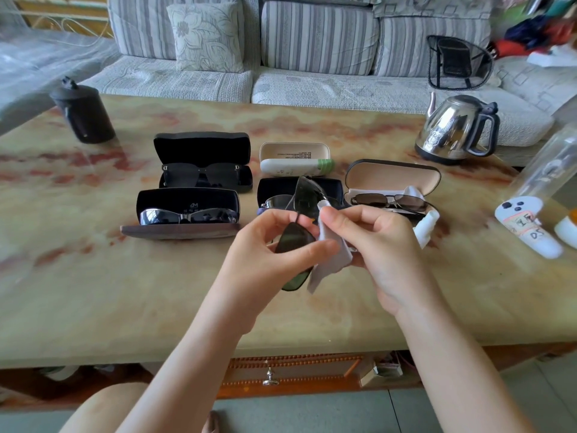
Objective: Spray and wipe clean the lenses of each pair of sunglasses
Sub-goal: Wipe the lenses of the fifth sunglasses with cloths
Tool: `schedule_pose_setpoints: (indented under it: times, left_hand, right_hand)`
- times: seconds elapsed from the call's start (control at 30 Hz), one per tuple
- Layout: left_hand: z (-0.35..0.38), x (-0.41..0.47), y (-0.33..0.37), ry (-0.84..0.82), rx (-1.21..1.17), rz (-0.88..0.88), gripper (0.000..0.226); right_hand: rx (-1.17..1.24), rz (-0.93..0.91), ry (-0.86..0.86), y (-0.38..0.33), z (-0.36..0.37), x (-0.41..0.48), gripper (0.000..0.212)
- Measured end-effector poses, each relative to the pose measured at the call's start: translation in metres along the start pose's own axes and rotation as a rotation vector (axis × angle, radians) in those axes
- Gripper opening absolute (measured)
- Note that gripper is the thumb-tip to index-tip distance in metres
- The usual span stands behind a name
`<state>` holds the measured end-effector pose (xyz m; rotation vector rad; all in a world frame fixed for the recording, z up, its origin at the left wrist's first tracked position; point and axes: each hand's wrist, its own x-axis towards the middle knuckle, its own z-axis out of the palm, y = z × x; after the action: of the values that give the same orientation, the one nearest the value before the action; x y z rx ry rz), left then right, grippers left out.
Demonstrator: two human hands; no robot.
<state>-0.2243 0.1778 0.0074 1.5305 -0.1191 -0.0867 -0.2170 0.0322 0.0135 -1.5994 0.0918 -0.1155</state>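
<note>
My left hand (268, 242) holds a pair of dark green-lensed sunglasses (295, 237) upright above the table, one lens above the other. My right hand (371, 242) pinches a white cleaning cloth (331, 254) against the lower lens. A small white spray bottle (426, 228) lies on the table just right of my right hand. Other sunglasses rest in open cases: a black pair (199, 176), a silver wraparound pair (187, 215), a brown-lensed metal pair (388, 200), and a pair (276, 201) partly hidden behind the held glasses.
A white closed case (296, 167) lies in an open beige case at the back centre. A steel kettle (457, 129) stands back right, a dark flask (82, 114) back left, a clear bottle (543, 182) at the right edge. A striped sofa (312, 42) lies beyond the marble table (93, 292).
</note>
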Motion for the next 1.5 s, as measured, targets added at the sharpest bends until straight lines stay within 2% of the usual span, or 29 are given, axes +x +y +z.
schedule_pose_setpoints:
  times: [0.07,0.13,0.2,0.3,0.37,0.47,0.8,0.9,0.93,1.1,1.2,1.33,1.4,1.5]
  left_hand:
    - [0.0,0.0,-0.002,0.016,0.053,0.023,0.036]
    - [0.0,0.001,-0.004,0.044,0.076,0.048,0.03]
    - [-0.001,0.002,-0.005,0.076,0.059,0.057,0.02]
    - [-0.005,0.003,-0.007,0.105,0.035,0.069,0.012]
    - [-0.006,0.004,-0.007,0.122,0.023,0.066,0.008]
    - [-0.007,0.004,-0.007,0.128,-0.013,0.045,0.006]
    - [-0.009,0.005,-0.006,0.122,-0.037,-0.001,0.006]
    - [-0.01,0.005,-0.005,0.121,-0.029,-0.008,0.006]
    - [-0.01,0.005,-0.005,0.119,-0.021,-0.01,0.006]
    - [-0.008,0.004,-0.006,0.115,-0.022,-0.014,0.004]
    - [-0.005,0.003,-0.003,0.071,-0.12,-0.025,0.014]
    - [-0.005,0.005,-0.003,-0.012,-0.368,-0.112,0.028]
    - [-0.005,0.005,-0.005,-0.037,-0.38,-0.108,0.026]
    - [-0.002,0.003,-0.008,-0.077,-0.314,-0.089,0.027]
  right_hand:
    - [-0.012,-0.022,-0.01,0.001,0.003,-0.001,0.017]
    - [-0.012,-0.036,-0.033,0.001,0.004,-0.001,0.022]
    - [0.031,-0.031,-0.117,0.002,0.0,-0.002,0.033]
    - [0.106,-0.014,-0.305,0.002,-0.009,-0.006,0.036]
    - [0.111,-0.005,-0.334,0.003,-0.014,-0.008,0.045]
    - [0.098,0.01,-0.288,0.004,-0.017,-0.009,0.046]
    - [0.256,0.097,-0.114,0.003,-0.021,-0.003,0.006]
    - [0.333,0.091,-0.045,0.0,-0.023,0.0,0.035]
    - [0.33,0.091,-0.034,-0.001,-0.025,0.001,0.037]
    - [0.17,0.06,0.017,-0.002,-0.033,0.004,0.017]
    - [0.116,0.051,0.061,-0.003,-0.035,0.003,0.02]
    - [-0.221,-0.064,0.183,0.003,-0.042,0.003,0.02]
    - [-0.38,-0.133,0.204,0.006,-0.041,0.003,0.019]
    - [-0.388,-0.182,0.18,0.008,-0.033,0.003,0.018]
